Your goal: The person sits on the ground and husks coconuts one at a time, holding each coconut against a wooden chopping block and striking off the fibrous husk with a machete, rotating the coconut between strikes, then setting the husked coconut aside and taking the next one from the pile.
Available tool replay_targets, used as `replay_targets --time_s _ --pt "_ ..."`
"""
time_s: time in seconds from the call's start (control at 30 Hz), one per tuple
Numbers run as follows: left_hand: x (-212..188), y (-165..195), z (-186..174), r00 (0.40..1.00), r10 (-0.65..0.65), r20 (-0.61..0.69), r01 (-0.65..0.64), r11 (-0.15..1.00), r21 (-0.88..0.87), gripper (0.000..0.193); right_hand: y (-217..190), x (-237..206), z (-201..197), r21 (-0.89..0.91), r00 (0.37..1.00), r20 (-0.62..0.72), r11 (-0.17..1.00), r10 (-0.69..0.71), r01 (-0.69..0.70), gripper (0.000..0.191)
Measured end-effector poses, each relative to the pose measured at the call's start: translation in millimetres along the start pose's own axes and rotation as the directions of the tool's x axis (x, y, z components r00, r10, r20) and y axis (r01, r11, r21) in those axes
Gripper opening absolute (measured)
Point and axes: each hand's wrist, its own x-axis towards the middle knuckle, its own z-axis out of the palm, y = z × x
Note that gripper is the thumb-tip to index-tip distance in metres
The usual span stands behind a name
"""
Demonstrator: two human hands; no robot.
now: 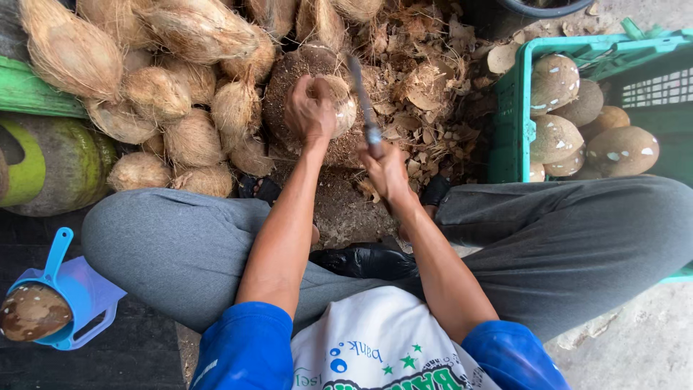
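My left hand [309, 108] grips a partly husked coconut [339, 101] and holds it down on a round, fibre-covered chopping block [289, 76]. My right hand [386, 167] is closed around the handle of a cleaver-like knife [361, 97]. Its blade points away from me and lies right beside the coconut. I sit with both knees spread in grey trousers, the block between them.
A heap of husked brown coconuts [166, 87] lies at the left. A green crate [509, 123] at the right holds several peeled coconuts [554, 83]. Husk scraps [426, 72] cover the ground behind the block. A blue plastic scoop [65, 296] with a shell piece sits at the lower left.
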Motion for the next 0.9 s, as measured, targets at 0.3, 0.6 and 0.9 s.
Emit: replay_targets --time_s 0.3,0.6,0.9 --pt "14.4 -20.0 -15.9 0.944 -0.155 0.291 0.185 0.98 -0.077 0.049 -6.1 0.7 -7.2 0.08 0.999 0.025 0.996 -0.048 0.046 0.03" --pt "0.2 -8.5 -7.5 0.981 -0.193 0.034 0.196 0.968 -0.157 0.04 -11.0 -16.0 -4.8 0.205 0.986 0.015 0.966 -0.166 0.159 0.02" --pt "2.0 -8.7 -2.1 0.943 -0.326 0.069 0.331 0.94 -0.082 0.041 -8.0 -16.5 1.5 0.275 0.946 -0.125 0.906 -0.299 0.323 0.041"
